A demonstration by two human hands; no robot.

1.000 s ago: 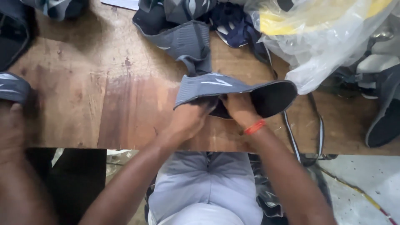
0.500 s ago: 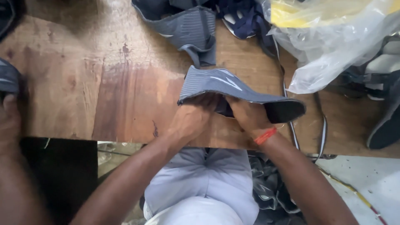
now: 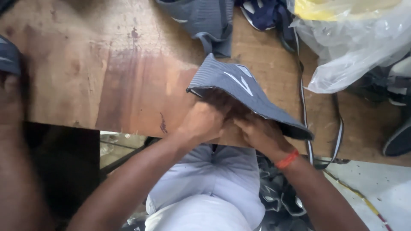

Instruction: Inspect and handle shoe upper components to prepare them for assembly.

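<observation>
Nearest the camera, the person's lap in light grey clothing (image 3: 209,179) is filling the lower middle of the view, with both forearms reaching forward from it to the edge of a worn wooden table (image 3: 107,77). The left hand (image 3: 204,122) is curling its fingers up under a grey striped shoe upper (image 3: 244,87), gripping the underside of the near edge, while the right hand (image 3: 259,132), wearing an orange band (image 3: 287,159) at the wrist, is closing on the same piece from below, its fingertips hidden under the fabric. The shoe upper is being held just above the table's near edge, tilting down to the right, its white streak markings facing up. At the far left another person's hand (image 3: 10,98) is resting by a dark grey piece (image 3: 8,55), too cropped to tell its grasp. A striped strap (image 3: 305,107) is lying along the table to the right. Farther back, another grey upper (image 3: 201,21), a navy one (image 3: 263,13) and a clear plastic bag (image 3: 355,47) with yellow contents are sitting at the far edge.
</observation>
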